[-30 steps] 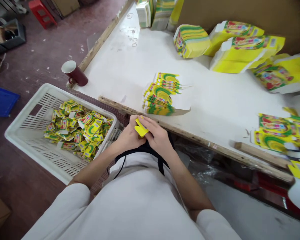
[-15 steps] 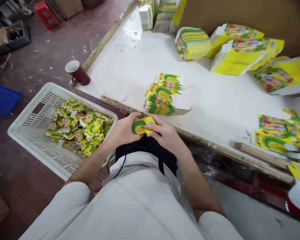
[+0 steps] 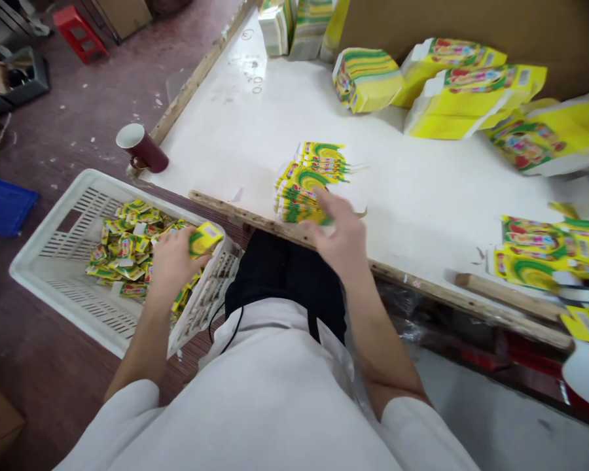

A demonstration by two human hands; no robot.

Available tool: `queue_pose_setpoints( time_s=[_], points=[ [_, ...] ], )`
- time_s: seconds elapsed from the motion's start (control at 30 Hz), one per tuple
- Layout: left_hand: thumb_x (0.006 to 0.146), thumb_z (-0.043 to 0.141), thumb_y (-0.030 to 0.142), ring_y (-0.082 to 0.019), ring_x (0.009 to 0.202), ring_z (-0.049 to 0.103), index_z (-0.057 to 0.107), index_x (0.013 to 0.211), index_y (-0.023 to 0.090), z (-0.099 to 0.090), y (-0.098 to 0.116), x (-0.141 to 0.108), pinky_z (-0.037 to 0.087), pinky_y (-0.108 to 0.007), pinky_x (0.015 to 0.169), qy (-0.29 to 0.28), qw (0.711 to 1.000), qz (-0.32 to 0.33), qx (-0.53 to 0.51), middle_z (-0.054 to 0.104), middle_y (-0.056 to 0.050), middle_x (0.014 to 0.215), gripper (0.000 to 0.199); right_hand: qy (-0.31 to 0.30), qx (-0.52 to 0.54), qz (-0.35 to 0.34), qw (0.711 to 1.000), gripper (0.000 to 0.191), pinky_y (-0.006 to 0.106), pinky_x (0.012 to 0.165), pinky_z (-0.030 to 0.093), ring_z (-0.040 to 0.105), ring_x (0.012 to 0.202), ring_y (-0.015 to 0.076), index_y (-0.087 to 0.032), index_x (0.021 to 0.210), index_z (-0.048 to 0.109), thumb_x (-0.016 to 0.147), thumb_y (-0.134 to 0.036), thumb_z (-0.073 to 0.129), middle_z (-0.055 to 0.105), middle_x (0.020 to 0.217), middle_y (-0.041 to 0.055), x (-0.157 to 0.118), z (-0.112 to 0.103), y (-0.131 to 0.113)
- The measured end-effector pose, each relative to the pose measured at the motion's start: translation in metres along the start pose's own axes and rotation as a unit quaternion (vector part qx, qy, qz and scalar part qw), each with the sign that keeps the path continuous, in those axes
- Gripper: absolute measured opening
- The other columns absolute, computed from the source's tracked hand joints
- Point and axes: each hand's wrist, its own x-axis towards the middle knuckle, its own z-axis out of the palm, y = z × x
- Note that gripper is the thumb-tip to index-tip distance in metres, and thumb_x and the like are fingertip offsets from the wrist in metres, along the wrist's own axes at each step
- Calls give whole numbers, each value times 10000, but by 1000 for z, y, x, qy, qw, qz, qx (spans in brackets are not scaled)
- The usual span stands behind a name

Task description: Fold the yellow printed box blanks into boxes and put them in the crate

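Observation:
In my left hand [image 3: 171, 261] is a small yellow-and-green carton [image 3: 205, 239], gripped above the near-right side of a white plastic basket [image 3: 91, 327]. Below it, many small cartons [image 3: 127, 245] lie heaped in the basket. My right hand [image 3: 341, 232], slightly blurred, reaches over the table edge with thumb and fingers apart. Its fingertips are at a fanned stack of flat cartons [image 3: 307, 183]; whether they touch it I cannot tell.
A maroon mug [image 3: 148, 154] stands at the table's left corner. Bundles of flat cartons [image 3: 370, 82] line the back of the white table [image 3: 422, 196]. More cartons [image 3: 535, 261] and a wooden strip [image 3: 510, 296] lie at right. A red stool [image 3: 80, 34] stands on the floor.
My hands have parted. The left one carried the small carton leftward over the basket; the right one let go of it and moved up to the fanned stack.

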Motion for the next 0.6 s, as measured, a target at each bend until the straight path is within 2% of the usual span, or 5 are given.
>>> queue_pose_setpoints(
  time_s=[0.13, 0.27, 0.33, 0.43, 0.6],
  points=[
    [781, 682, 573, -390, 1248, 562, 593, 1230, 175, 1, -37, -6, 417, -544, 1057, 16, 998, -51, -35, 648, -184, 1271, 606, 6, -182, 65, 981, 487, 564, 1010, 469, 601, 1134, 359, -179, 1360, 562, 881, -259, 605, 682, 1188, 172, 30, -5, 34],
    [789, 719, 557, -298, 1159, 654, 591, 1245, 200, 23, 0, -6, 477, -470, 1028, -95, 946, 24, -310, 703, -130, 1216, 594, 12, -213, 75, 974, 459, 574, 972, 447, 581, 1076, 366, -160, 1273, 574, 819, -206, 627, 656, 1124, 169, 29, -3, 30],
    [704, 821, 522, -296, 1202, 637, 532, 1322, 217, 37, 34, -1, 479, -470, 1033, -149, 877, 66, -453, 688, -132, 1249, 747, 25, -182, 56, 981, 495, 575, 967, 441, 579, 1049, 351, -172, 1276, 543, 794, -200, 651, 642, 1089, 143, 18, -4, 12],
    [506, 938, 516, -305, 1226, 621, 522, 1300, 268, 50, 86, 9, 512, -454, 1003, -131, 711, 84, -686, 655, -111, 1288, 930, -28, -36, 2, 999, 492, 495, 914, 494, 603, 947, 283, -197, 1242, 530, 777, -199, 690, 628, 1012, 85, -6, 0, -20],
    [775, 736, 569, -168, 877, 663, 624, 1037, 242, 35, 142, 16, 555, -333, 866, 31, 518, 17, -855, 644, -17, 896, 434, -120, 260, 29, 958, 505, 357, 787, 557, 628, 843, 192, -259, 1295, 458, 854, -318, 698, 625, 969, 28, -48, 29, -53]
  ],
)
